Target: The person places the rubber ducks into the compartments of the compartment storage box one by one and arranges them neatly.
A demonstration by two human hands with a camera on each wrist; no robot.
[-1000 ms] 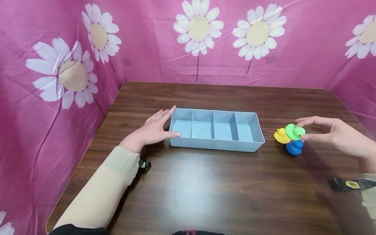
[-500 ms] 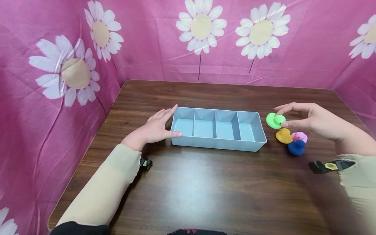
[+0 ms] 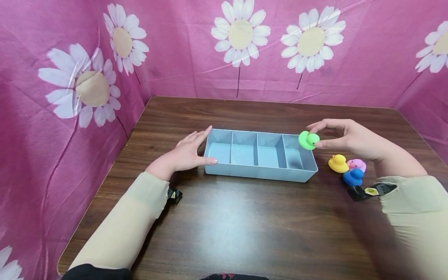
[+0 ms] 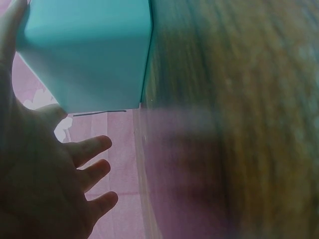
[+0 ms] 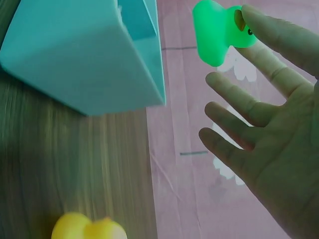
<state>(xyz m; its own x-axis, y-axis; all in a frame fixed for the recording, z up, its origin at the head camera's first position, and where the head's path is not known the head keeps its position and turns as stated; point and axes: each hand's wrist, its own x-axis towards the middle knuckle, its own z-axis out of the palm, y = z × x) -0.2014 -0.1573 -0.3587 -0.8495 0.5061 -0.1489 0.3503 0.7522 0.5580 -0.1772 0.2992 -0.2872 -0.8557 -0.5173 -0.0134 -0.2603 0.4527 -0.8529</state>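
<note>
Green duck (image 3: 308, 140) | right hand (image 3: 353, 138) pinches it, clear above tray (image 3: 260, 172) rim | left hand (image 3: 183, 153) spread

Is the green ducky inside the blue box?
No, it's out: the right hand pinches the green ducky, and the right wrist view shows it clear of the blue box.

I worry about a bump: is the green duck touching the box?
Apart: the right wrist view shows pink cloth through a gap between the green duck and the box.

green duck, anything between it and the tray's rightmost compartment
Nothing visible: the right hand holds the green duck higher than the tray's rim, and the other three ducks sit off to the right.
</note>
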